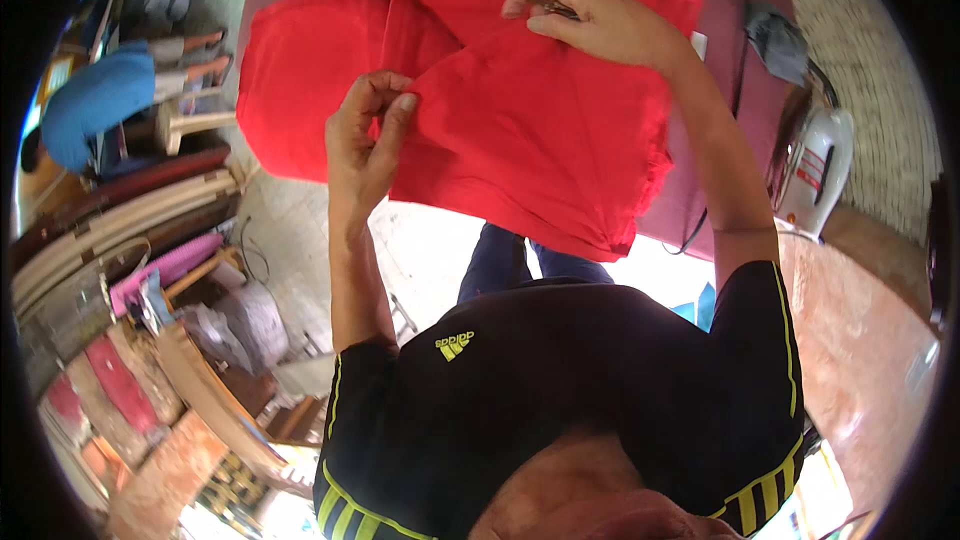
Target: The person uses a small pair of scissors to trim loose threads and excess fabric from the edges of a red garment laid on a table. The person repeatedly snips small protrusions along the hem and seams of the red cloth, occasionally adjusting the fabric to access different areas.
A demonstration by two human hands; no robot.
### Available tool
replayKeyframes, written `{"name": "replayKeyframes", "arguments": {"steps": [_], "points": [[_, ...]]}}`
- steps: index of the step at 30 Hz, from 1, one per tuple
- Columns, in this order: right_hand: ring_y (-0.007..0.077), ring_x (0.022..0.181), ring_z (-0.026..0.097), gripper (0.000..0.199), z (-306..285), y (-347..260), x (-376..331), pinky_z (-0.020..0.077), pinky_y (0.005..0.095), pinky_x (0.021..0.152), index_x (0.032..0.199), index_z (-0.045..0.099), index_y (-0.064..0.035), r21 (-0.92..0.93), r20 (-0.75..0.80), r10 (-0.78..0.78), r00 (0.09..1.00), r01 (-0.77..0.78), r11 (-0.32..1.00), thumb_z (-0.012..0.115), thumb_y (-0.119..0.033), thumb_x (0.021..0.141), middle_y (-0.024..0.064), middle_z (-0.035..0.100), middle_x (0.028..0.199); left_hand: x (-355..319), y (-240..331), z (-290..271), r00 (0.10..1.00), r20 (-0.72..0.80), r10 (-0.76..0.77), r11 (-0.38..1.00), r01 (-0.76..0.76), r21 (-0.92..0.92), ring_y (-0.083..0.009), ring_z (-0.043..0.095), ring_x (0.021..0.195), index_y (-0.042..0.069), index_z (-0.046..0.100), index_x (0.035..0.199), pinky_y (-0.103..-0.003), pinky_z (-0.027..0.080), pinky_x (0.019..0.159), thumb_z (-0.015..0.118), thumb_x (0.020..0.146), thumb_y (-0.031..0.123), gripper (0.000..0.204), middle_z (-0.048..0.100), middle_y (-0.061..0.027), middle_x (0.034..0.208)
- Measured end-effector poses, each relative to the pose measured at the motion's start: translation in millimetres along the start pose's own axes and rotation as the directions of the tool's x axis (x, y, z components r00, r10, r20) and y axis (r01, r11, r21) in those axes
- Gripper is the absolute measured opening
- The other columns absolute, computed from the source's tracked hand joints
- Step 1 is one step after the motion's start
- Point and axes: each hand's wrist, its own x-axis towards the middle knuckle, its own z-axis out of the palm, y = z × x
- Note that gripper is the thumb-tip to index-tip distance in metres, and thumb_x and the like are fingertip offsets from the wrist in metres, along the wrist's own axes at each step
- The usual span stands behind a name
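A large piece of red cloth (520, 130) lies over the maroon padded table in front of me, and its lower edge hangs toward me. My left hand (368, 135) is closed in a pinch, thumb and fingers gripping a folded edge of the cloth. Farther up and to the right, my right hand (600, 20) is closed around small dark metal snips (556, 9), held just above the fabric. Part of the snips is hidden by the fingers. Between the two hands the cloth edge runs slantwise, with a raised fold beside the left hand.
The maroon table cover (735, 100) shows at right, with a grey bundle (777, 43) and a white iron-like appliance (818, 170) beside it. A person in blue (100, 105) bends at far left. Stacked wooden boards (130, 225) and a wooden stool (195, 125) stand left.
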Motion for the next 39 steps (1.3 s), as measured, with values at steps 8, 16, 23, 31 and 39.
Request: {"name": "replayKeyframes", "arguments": {"steps": [8,16,23,31,39], "points": [[0.0257,0.087,0.069,0.017,71.3,-7.9,-8.4,0.0533,0.0348,0.073,0.103,0.063,-0.0029,-0.289,-0.514,-0.099,0.852,-0.064,0.955,0.066,-0.012,0.089,0.0115,0.069,0.094,-30.2,-32.5,12.7,0.888,-0.227,0.401,0.771,-0.193,0.607,-0.0231,0.064,0.086,0.003,0.061,0.108,-0.031,0.052,0.07,0.081,0.078,0.004,0.036,0.063,-0.0114,0.093],[0.0223,0.081,0.069,0.018,92.5,-16.9,-16.7,0.0534,0.0313,0.074,0.098,0.061,0.0004,0.067,-0.218,0.144,0.965,-0.132,0.989,0.07,-0.01,0.087,0.0129,0.071,0.09,-17.6,-32.2,25.9,0.993,-0.103,0.06,0.996,-0.053,0.066,-0.0181,0.068,0.071,-0.001,0.06,0.104,-0.028,0.054,0.064,0.059,0.089,-0.011,0.018,0.066,-0.0123,0.087],[0.0173,0.083,0.067,0.024,89.1,-23.3,-14.9,0.0524,0.0308,0.075,0.105,0.054,0.0,0.116,-0.205,0.178,0.962,-0.157,0.981,0.069,-0.013,0.09,0.0092,0.069,0.087,10.5,-33.1,7.6,0.945,0.212,0.247,0.922,-0.297,0.248,-0.0249,0.064,0.066,0.009,0.069,0.111,-0.033,0.053,0.061,0.067,0.087,0.0,0.026,0.065,-0.0099,0.081],[0.0191,0.083,0.064,0.02,100.5,-8.5,-16.1,0.0497,0.033,0.075,0.106,0.056,-0.0015,0.217,-0.158,0.107,0.982,-0.072,0.974,0.065,-0.013,0.094,0.0107,0.067,0.092,13.4,-58.1,15.3,0.922,0.134,0.363,0.881,-0.386,0.274,-0.0296,0.067,0.073,0.009,0.072,0.094,-0.038,0.053,0.061,0.068,0.084,0.004,0.011,0.067,-0.0093,0.084],[0.0355,0.093,0.064,0.02,105.9,-35.2,-8.5,0.0492,0.0451,0.077,0.108,0.057,-0.0036,-0.222,-0.176,0.104,0.979,-0.143,0.965,0.059,-0.019,0.095,0.0158,0.066,0.099,10.9,-55.1,13.1,0.941,0.101,0.323,0.913,-0.338,0.227,-0.0358,0.067,0.08,0.008,0.063,0.101,-0.042,0.054,0.065,0.062,0.09,0.006,0.011,0.07,-0.0121,0.095]]}}
